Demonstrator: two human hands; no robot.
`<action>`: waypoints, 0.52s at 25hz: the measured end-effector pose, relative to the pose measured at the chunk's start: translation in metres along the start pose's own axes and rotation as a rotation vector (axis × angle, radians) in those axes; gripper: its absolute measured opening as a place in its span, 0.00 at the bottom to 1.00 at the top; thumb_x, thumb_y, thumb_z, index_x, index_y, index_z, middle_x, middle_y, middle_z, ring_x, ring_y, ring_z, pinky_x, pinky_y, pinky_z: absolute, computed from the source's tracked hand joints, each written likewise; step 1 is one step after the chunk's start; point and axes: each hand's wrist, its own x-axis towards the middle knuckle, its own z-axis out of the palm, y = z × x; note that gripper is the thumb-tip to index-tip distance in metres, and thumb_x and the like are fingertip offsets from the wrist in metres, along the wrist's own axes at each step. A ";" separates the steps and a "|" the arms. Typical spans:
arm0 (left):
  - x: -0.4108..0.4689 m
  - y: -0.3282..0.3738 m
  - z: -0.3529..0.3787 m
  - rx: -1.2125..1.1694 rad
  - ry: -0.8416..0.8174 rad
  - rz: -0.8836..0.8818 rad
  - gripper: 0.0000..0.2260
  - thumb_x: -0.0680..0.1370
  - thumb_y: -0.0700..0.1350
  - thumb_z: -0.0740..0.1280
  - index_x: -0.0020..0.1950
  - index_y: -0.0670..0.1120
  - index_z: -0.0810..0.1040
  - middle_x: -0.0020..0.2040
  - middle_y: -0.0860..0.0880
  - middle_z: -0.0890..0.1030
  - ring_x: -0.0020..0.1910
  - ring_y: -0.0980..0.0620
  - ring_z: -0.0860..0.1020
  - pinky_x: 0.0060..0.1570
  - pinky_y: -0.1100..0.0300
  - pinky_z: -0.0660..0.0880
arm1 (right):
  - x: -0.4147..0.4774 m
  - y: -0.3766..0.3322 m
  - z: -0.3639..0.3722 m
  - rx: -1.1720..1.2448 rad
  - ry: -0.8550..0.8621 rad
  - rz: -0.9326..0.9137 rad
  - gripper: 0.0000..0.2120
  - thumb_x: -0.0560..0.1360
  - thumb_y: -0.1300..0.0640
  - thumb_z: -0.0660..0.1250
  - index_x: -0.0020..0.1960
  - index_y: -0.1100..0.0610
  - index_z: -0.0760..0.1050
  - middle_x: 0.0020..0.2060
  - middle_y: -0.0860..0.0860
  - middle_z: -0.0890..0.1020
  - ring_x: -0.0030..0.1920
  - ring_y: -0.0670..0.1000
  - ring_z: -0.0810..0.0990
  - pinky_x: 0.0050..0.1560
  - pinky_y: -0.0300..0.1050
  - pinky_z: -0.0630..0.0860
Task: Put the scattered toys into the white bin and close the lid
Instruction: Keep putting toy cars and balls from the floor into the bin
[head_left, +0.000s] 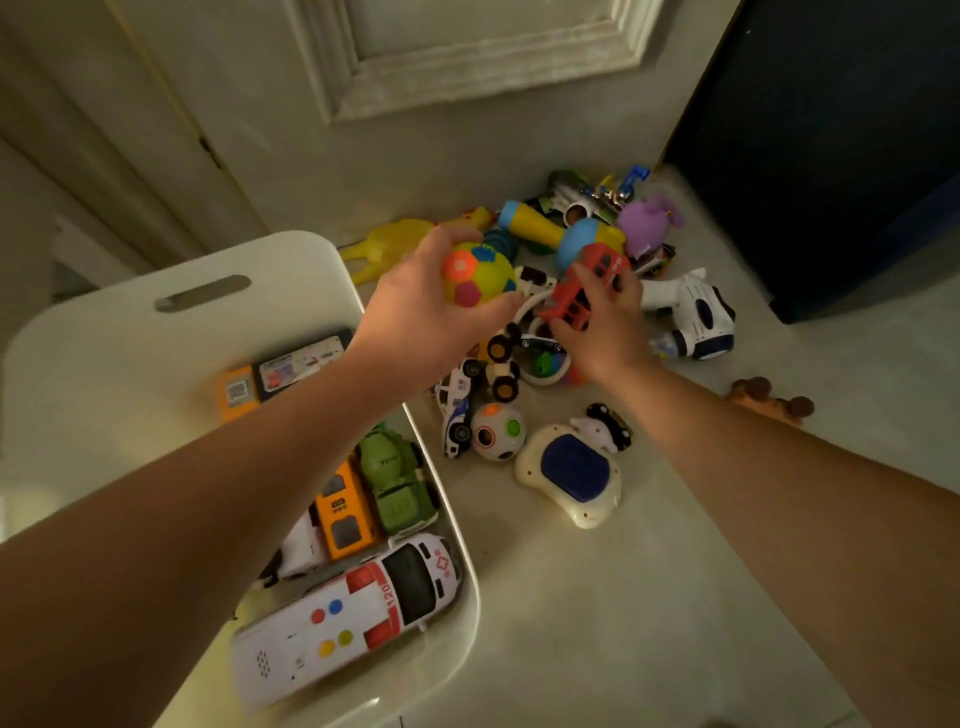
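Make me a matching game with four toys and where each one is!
Toys:
1. colourful ball
2. red bus
3. ambulance
4. spotted white ball

Places:
A. in the white bin
B. lying on the floor
C. held in the right hand
D. held in the left hand

Pairs: 1-D, 2-C, 3-A, 4-B
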 end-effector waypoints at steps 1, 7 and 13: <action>-0.002 0.000 -0.002 -0.020 0.003 0.009 0.27 0.70 0.56 0.74 0.66 0.56 0.69 0.51 0.57 0.77 0.45 0.63 0.78 0.39 0.75 0.75 | 0.005 -0.001 0.006 -0.067 -0.053 0.006 0.28 0.75 0.50 0.67 0.73 0.43 0.63 0.77 0.56 0.45 0.74 0.61 0.59 0.72 0.54 0.62; -0.007 0.001 -0.023 -0.167 0.034 0.001 0.23 0.70 0.53 0.74 0.63 0.57 0.72 0.50 0.57 0.78 0.44 0.61 0.80 0.41 0.70 0.78 | 0.012 -0.002 0.029 -0.089 0.015 0.053 0.16 0.74 0.51 0.70 0.60 0.51 0.73 0.77 0.58 0.44 0.70 0.66 0.62 0.68 0.54 0.66; -0.019 -0.010 -0.067 -0.139 0.061 -0.005 0.24 0.70 0.53 0.74 0.64 0.57 0.71 0.52 0.53 0.79 0.45 0.58 0.81 0.40 0.68 0.79 | -0.011 -0.084 -0.014 0.590 0.155 0.052 0.09 0.75 0.55 0.65 0.52 0.52 0.66 0.50 0.52 0.75 0.44 0.52 0.78 0.36 0.43 0.76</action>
